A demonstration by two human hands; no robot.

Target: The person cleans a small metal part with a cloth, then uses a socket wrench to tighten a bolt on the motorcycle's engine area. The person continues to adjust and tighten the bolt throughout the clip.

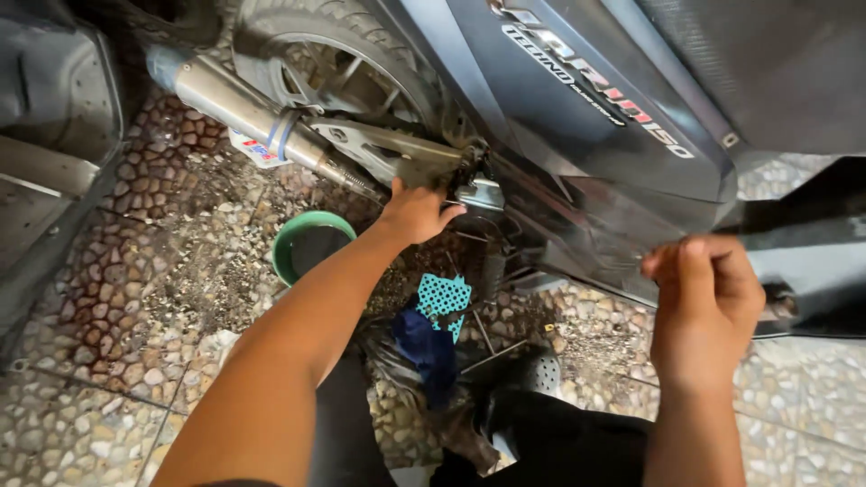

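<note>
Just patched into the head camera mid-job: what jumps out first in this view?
The dark grey scooter body panel fills the upper right, with its silver exhaust pipe slanting across the upper left. The left hand reaches under the scooter at centre, while the right hand is curled at the panel's lower edge. A round green bowl sits on the pebble floor.

- One dark grey scooter (577,117), the landmark for everything else.
- One rear wheel (334,63) at its back end.
- One metal exhaust pipe (244,113) beside that wheel.
- One green bowl (287,242) on the ground below the scooter.
- One teal dotted cloth (444,296) under the scooter.
- Two bare hands: left hand (417,215) at the scooter's underside, right hand (708,302) at its side panel.
</note>
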